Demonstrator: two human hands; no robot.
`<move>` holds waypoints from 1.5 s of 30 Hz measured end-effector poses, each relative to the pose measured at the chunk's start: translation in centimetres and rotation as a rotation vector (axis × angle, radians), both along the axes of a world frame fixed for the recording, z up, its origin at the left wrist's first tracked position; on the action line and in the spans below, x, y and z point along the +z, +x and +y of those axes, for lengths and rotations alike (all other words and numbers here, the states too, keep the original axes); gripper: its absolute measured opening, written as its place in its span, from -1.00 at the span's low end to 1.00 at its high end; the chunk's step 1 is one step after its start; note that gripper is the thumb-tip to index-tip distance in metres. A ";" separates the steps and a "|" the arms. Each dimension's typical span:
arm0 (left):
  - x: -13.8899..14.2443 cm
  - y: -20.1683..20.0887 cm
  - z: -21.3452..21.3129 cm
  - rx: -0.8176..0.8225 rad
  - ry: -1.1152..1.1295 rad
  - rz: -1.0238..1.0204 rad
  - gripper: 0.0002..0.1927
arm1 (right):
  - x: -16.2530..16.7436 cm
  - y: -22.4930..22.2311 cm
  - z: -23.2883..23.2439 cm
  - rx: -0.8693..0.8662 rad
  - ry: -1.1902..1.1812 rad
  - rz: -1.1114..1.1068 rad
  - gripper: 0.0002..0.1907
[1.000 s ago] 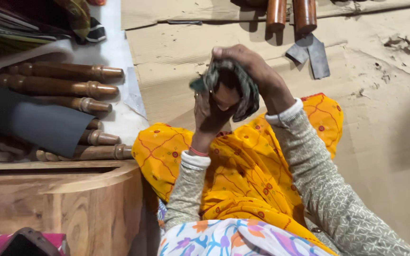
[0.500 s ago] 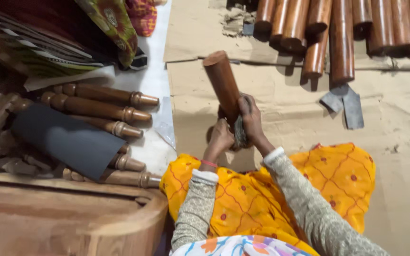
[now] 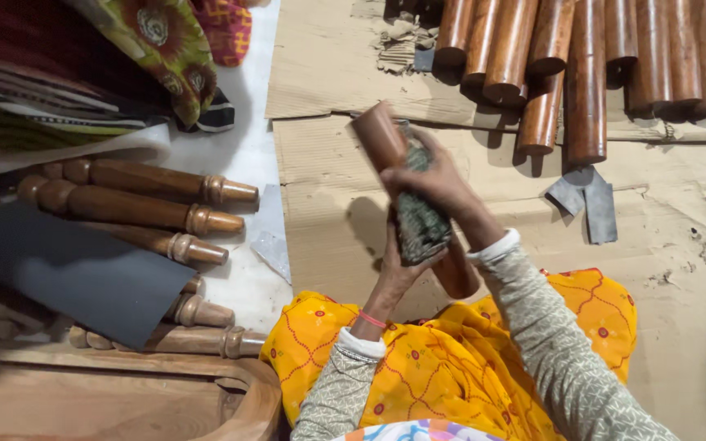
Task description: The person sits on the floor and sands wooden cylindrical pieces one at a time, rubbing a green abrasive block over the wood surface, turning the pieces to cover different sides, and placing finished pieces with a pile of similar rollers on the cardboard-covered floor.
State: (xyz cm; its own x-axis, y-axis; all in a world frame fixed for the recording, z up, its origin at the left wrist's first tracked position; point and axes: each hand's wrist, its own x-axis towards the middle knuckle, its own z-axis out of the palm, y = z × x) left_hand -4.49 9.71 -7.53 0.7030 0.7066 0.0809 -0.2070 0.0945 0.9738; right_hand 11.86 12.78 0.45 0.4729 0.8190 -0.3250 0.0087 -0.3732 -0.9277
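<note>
A smooth reddish-brown wooden cylinder [image 3: 379, 135] slants from my lap up and to the left over the cardboard. My right hand [image 3: 439, 181] presses a strip of dark grey abrasive sheet [image 3: 418, 227] against its middle. My left hand [image 3: 398, 273] grips the cylinder from below, just under the sheet. The cylinder's lower end [image 3: 459, 278] rests near my yellow patterned garment [image 3: 451, 367].
Several polished wooden cylinders [image 3: 586, 73] lie in a row at the top right. Turned wooden legs [image 3: 149, 208] are stacked at left beside a dark sheet [image 3: 75, 273] and folded cloths [image 3: 157, 49]. Two grey sheet scraps [image 3: 586, 200] lie on the cardboard floor [image 3: 680, 269]. A wooden frame [image 3: 124, 396] sits bottom left.
The cylinder has tilted from nearly upright to slanting left, and my right hand has slid the abrasive sheet up along it. The view has shifted slightly down.
</note>
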 end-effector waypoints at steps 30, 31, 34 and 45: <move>5.9 -5.7 -2.0 -0.393 -0.396 -0.146 0.19 | 3.0 -1.3 -6.0 -0.296 0.260 0.664 -0.24; 4.9 -5.5 -2.1 -0.340 -0.255 -0.164 0.17 | 1.7 -2.8 -7.5 -0.254 0.237 0.607 -0.25; 2.6 -4.8 -2.0 -0.345 -0.502 -0.239 0.22 | -2.6 -6.8 -12.2 -0.231 0.200 0.504 -0.31; 5.7 -5.1 -4.7 -0.362 0.070 0.083 0.42 | -5.7 -10.2 -24.9 -0.126 0.263 0.832 -0.16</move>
State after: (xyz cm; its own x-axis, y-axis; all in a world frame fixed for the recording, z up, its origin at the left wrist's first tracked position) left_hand -9.61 5.02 -1.85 0.9122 0.4062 0.0529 -0.0930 0.0797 0.9925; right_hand 1.64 -12.11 -5.23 0.2585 0.8734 -0.4128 -0.7349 -0.0996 -0.6708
